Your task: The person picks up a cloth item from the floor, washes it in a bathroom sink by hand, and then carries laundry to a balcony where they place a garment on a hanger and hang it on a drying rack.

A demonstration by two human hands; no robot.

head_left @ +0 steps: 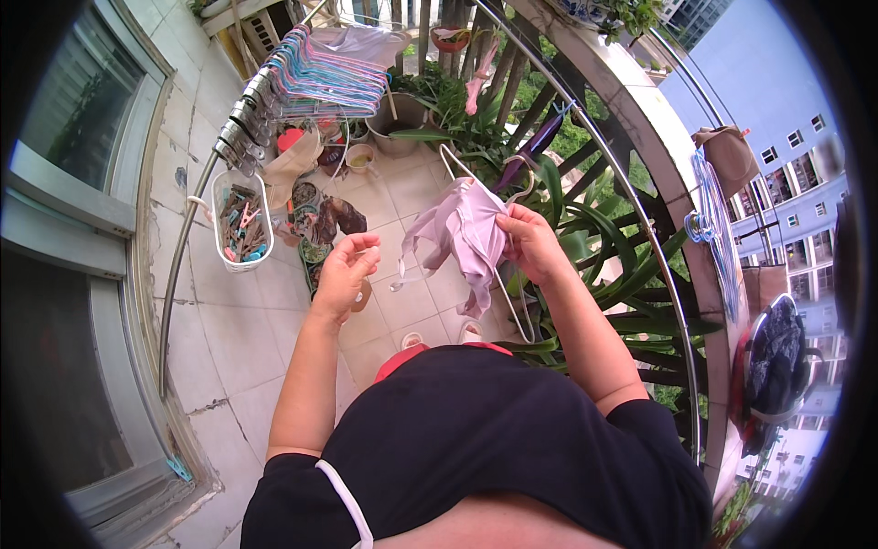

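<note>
My right hand (531, 241) pinches the edge of a pale pink garment (461, 230), which hangs in folds with thin straps trailing to its left. A white clothes hanger (506, 291) is at the same hand, its long frame running behind and below the cloth; how it is held is hidden. My left hand (348, 272) is raised to the left of the garment with fingers curled and nothing seen in it; thumb and fingertips come close together, and whether they touch is unclear.
A white plastic basket (218, 223) of clothespins hangs on the left metal rail (180, 274). Many coloured hangers (329, 75) hang farther along it. Potted plants (312, 250) stand on the tiled floor, broad-leaved plants (603, 267) by the right railing. A white hanger strap lies over my left shoulder.
</note>
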